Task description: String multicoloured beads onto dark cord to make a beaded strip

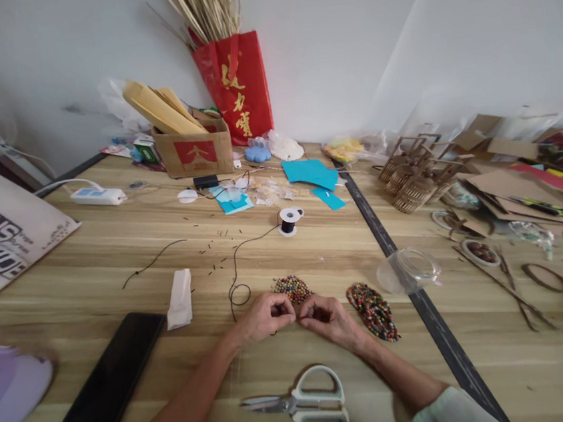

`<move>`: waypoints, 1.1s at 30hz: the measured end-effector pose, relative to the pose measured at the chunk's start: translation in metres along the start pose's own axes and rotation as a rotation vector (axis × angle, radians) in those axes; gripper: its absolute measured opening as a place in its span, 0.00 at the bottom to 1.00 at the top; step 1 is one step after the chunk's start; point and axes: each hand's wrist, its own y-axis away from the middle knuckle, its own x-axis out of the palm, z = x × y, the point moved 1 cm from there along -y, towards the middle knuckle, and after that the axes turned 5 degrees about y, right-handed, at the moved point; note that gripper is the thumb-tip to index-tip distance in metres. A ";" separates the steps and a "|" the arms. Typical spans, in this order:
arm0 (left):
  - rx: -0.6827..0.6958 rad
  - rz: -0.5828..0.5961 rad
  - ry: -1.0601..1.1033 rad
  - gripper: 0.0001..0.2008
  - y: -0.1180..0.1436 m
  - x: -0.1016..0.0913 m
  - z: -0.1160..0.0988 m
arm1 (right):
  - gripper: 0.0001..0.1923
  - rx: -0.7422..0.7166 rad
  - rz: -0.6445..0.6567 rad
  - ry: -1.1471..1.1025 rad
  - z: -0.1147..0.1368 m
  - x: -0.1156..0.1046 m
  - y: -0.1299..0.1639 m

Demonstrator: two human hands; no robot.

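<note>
My left hand (267,316) and my right hand (329,319) meet fingertip to fingertip just in front of a small pile of colourful beads (294,289). Both are closed in a pinch. A black cord (236,269) runs from a white spool (289,222), loops on the table and passes under my left hand; a short dark end shows below its fingers. Whatever sits between the fingertips is too small to make out. To the right of my right hand lies a heap of strung multicoloured beads (372,310). Scissors (306,402) with pale handles rest nearer me.
At left are a black phone (109,383), a folded white paper (179,299) and a power strip (99,195). A cardboard box (195,151) and red bag (241,87) stand at the back. A clear plastic container (408,269), woven baskets (412,180) and cardboard occupy the right.
</note>
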 end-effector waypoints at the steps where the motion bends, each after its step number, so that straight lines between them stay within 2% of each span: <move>1: 0.001 -0.001 -0.005 0.03 0.000 0.000 0.000 | 0.11 0.002 0.002 0.001 0.000 0.000 0.000; 33: -0.004 0.000 -0.027 0.04 -0.001 0.001 0.003 | 0.08 -0.043 0.015 0.000 0.004 0.000 0.000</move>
